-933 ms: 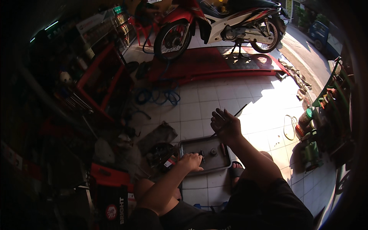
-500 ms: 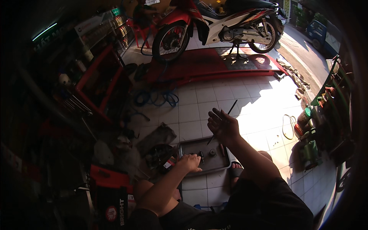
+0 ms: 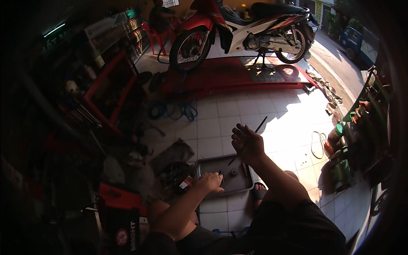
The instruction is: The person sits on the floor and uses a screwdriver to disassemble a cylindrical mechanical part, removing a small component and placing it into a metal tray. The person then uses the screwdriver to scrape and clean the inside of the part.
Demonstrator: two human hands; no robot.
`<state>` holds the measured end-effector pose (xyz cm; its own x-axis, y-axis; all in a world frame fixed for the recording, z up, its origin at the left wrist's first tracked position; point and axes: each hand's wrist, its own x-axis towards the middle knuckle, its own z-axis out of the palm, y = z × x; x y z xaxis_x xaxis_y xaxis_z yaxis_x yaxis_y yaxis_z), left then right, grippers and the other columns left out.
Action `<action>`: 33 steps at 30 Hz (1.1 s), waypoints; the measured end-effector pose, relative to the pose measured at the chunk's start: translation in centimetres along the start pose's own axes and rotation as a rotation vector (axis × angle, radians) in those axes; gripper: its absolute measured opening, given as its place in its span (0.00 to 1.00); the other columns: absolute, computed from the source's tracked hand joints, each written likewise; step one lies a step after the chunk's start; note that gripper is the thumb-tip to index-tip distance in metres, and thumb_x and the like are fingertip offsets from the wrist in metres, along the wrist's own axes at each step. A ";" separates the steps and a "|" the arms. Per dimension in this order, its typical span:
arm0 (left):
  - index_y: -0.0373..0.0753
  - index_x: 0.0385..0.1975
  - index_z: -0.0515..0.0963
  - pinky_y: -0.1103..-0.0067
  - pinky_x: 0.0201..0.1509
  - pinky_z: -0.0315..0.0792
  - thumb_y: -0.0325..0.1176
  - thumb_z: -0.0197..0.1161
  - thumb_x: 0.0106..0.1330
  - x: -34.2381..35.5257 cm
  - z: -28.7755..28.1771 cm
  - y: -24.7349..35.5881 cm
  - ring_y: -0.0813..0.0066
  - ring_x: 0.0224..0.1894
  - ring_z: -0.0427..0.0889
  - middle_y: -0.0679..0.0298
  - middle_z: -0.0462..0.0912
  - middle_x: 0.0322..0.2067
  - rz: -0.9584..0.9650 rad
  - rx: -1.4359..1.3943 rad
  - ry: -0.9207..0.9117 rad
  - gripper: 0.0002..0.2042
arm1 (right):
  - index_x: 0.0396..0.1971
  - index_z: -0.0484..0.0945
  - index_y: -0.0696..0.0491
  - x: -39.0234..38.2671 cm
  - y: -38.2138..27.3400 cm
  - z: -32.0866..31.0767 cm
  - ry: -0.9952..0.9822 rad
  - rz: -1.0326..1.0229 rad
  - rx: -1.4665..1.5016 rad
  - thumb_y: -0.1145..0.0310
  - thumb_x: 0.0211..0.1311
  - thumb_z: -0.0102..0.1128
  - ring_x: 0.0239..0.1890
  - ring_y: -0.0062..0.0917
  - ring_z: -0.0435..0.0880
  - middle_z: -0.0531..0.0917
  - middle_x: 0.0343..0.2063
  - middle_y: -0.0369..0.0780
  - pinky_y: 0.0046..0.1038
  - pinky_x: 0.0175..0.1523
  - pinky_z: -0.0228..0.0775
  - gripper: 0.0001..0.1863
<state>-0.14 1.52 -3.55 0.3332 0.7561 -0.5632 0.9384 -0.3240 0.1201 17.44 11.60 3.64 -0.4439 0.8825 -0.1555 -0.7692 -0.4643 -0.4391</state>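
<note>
My right hand [image 3: 248, 145] is raised above the far side of a grey metal tray [image 3: 242, 190]. It grips a thin dark rod [image 3: 262, 123] that slants across the palm, with both ends sticking out; the fingers curl loosely. Over the tray's left part, my left hand [image 3: 209, 182] is closed, back upward. A small dark part [image 3: 221, 175] shows at its fingertips; whether it is held cannot be made out. Farther right in the tray stands a small round grey metal piece [image 3: 233, 171]. A slim reddish-brown item [image 3: 245, 170] lies along the tray's right wall.
A red and white motorbike [image 3: 242, 36] stands on a red lift platform [image 3: 204, 76] ahead. Coiled blue hose [image 3: 172, 111] lies on the tiles. A red toolbox [image 3: 121, 197] sits at left, a shelf with jars [image 3: 338, 132] at right. Another person [image 3: 159, 17] sits far back.
The view has shifted slightly. My right hand still holds the rod, now tilted a little differently. My left hand stays over the tray, its fingers scarcely moved.
</note>
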 end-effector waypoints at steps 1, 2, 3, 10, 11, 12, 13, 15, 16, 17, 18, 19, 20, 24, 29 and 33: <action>0.38 0.57 0.73 0.61 0.63 0.74 0.57 0.65 0.64 0.3 -0.1 0.3 0.56 0.60 0.78 0.56 0.77 0.56 0.014 0.008 -0.008 0.31 | 0.52 0.74 0.55 0.0 -0.2 -0.2 0.065 0.046 -0.007 0.58 0.71 0.55 0.43 0.32 0.80 0.79 0.48 0.43 0.30 0.51 0.76 0.19; 0.38 0.57 0.73 0.62 0.63 0.73 0.57 0.65 0.64 0.2 -0.1 0.5 0.57 0.60 0.78 0.57 0.77 0.56 -0.004 0.012 -0.018 0.31 | 0.53 0.73 0.55 0.0 0.2 0.0 0.135 0.091 -0.008 0.58 0.71 0.55 0.43 0.32 0.80 0.79 0.48 0.43 0.30 0.51 0.77 0.19; 0.39 0.57 0.73 0.62 0.64 0.73 0.57 0.65 0.64 0.1 -0.3 0.6 0.58 0.61 0.78 0.57 0.78 0.56 -0.019 0.017 -0.028 0.31 | 0.54 0.73 0.55 0.1 0.6 0.0 0.205 0.135 -0.006 0.58 0.72 0.54 0.43 0.32 0.80 0.79 0.48 0.43 0.30 0.51 0.77 0.19; 0.39 0.57 0.72 0.62 0.65 0.73 0.57 0.64 0.64 -0.8 -1.4 0.8 0.57 0.61 0.77 0.57 0.77 0.57 -0.006 0.001 -0.014 0.30 | 0.57 0.71 0.55 -0.2 0.8 -0.3 -0.137 0.008 -0.043 0.54 0.71 0.54 0.47 0.33 0.78 0.78 0.50 0.44 0.36 0.58 0.69 0.23; 0.38 0.57 0.72 0.62 0.65 0.73 0.57 0.64 0.64 -0.8 -1.3 0.8 0.57 0.61 0.78 0.57 0.77 0.57 -0.016 0.003 -0.014 0.31 | 0.57 0.72 0.55 -0.2 1.1 -0.2 -0.112 0.079 -0.023 0.54 0.71 0.54 0.47 0.33 0.78 0.78 0.50 0.43 0.36 0.58 0.69 0.23; 0.38 0.57 0.72 0.63 0.64 0.74 0.57 0.64 0.64 -0.8 -1.1 0.8 0.57 0.61 0.78 0.56 0.77 0.57 -0.028 0.005 -0.015 0.31 | 0.57 0.72 0.55 -0.3 1.4 -0.1 -0.088 0.151 -0.002 0.54 0.71 0.55 0.47 0.33 0.78 0.78 0.50 0.43 0.35 0.57 0.69 0.23; 0.38 0.57 0.72 0.63 0.64 0.74 0.57 0.64 0.64 -1.0 -1.2 0.8 0.57 0.60 0.78 0.56 0.77 0.57 -0.041 -0.001 -0.013 0.31 | 0.57 0.72 0.55 -0.4 1.7 0.2 -0.063 0.228 0.013 0.54 0.71 0.55 0.47 0.33 0.78 0.78 0.49 0.43 0.35 0.56 0.69 0.23; 0.37 0.57 0.72 0.63 0.64 0.74 0.57 0.65 0.64 -1.0 -1.9 1.0 0.57 0.60 0.78 0.56 0.77 0.57 -0.032 -0.016 -0.025 0.31 | 0.58 0.72 0.55 -1.0 0.9 0.4 -0.131 0.210 0.020 0.53 0.72 0.53 0.46 0.32 0.77 0.79 0.49 0.42 0.34 0.54 0.69 0.24; 0.37 0.57 0.72 0.64 0.63 0.75 0.57 0.65 0.64 -1.1 -1.9 1.0 0.57 0.60 0.78 0.55 0.77 0.57 -0.035 -0.031 -0.033 0.32 | 0.58 0.71 0.55 -1.4 0.4 0.7 -0.164 0.182 0.017 0.53 0.72 0.52 0.46 0.32 0.77 0.79 0.50 0.42 0.34 0.54 0.69 0.24; 0.37 0.57 0.72 0.64 0.63 0.75 0.57 0.65 0.64 -1.0 -1.6 0.8 0.57 0.59 0.79 0.55 0.77 0.56 -0.025 -0.020 -0.021 0.32 | 0.58 0.71 0.55 -1.6 -0.3 1.2 -0.206 0.154 0.014 0.53 0.72 0.52 0.45 0.32 0.77 0.79 0.50 0.42 0.34 0.53 0.69 0.24; 0.37 0.57 0.72 0.64 0.62 0.75 0.57 0.65 0.64 -0.7 -1.0 0.5 0.57 0.59 0.79 0.55 0.78 0.56 -0.015 -0.009 -0.009 0.32 | 0.53 0.76 0.54 -1.6 -0.8 1.1 -0.195 0.103 0.011 0.55 0.73 0.52 0.46 0.33 0.82 0.83 0.47 0.42 0.33 0.50 0.72 0.20; 0.36 0.57 0.72 0.64 0.62 0.75 0.57 0.65 0.63 -0.5 -0.8 0.4 0.57 0.58 0.80 0.55 0.78 0.55 0.003 0.006 0.005 0.32 | 0.55 0.75 0.54 -1.9 -1.5 1.4 -0.084 0.013 -0.039 0.55 0.74 0.51 0.45 0.33 0.82 0.83 0.48 0.42 0.33 0.50 0.73 0.20; 0.37 0.57 0.72 0.64 0.62 0.75 0.57 0.65 0.63 -0.4 -0.6 0.2 0.57 0.58 0.80 0.55 0.79 0.55 0.004 0.013 0.008 0.32 | 0.55 0.74 0.54 -1.4 -1.9 1.2 -0.054 -0.045 -0.044 0.55 0.74 0.51 0.44 0.32 0.81 0.82 0.47 0.42 0.33 0.50 0.72 0.20; 0.37 0.56 0.72 0.64 0.61 0.75 0.58 0.65 0.63 0.0 -0.1 0.1 0.57 0.57 0.81 0.56 0.79 0.54 0.001 0.044 0.004 0.32 | 0.54 0.73 0.54 -0.8 -2.6 1.2 0.115 -0.094 -0.121 0.55 0.74 0.51 0.42 0.31 0.79 0.81 0.46 0.43 0.32 0.50 0.71 0.19; 0.37 0.56 0.73 0.63 0.61 0.75 0.59 0.65 0.63 0.7 0.6 -0.3 0.58 0.57 0.81 0.57 0.79 0.54 0.015 0.024 0.020 0.32 | 0.58 0.70 0.58 -1.3 -3.1 0.4 -0.180 -0.228 -0.370 0.58 0.78 0.42 0.47 0.33 0.76 0.78 0.51 0.46 0.36 0.54 0.70 0.21; 0.38 0.55 0.74 0.63 0.60 0.75 0.59 0.66 0.62 1.1 0.7 0.1 0.59 0.56 0.81 0.57 0.80 0.53 0.043 0.048 0.034 0.32 | 0.55 0.72 0.58 -0.6 -1.7 -0.2 -0.152 -0.123 -0.038 0.58 0.77 0.45 0.46 0.33 0.77 0.78 0.48 0.45 0.36 0.53 0.70 0.20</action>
<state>0.24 1.92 -4.74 0.3765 0.7599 -0.5299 0.9181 -0.3827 0.1036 19.15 11.86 4.35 -0.4140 0.9096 0.0354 -0.8053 -0.3478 -0.4802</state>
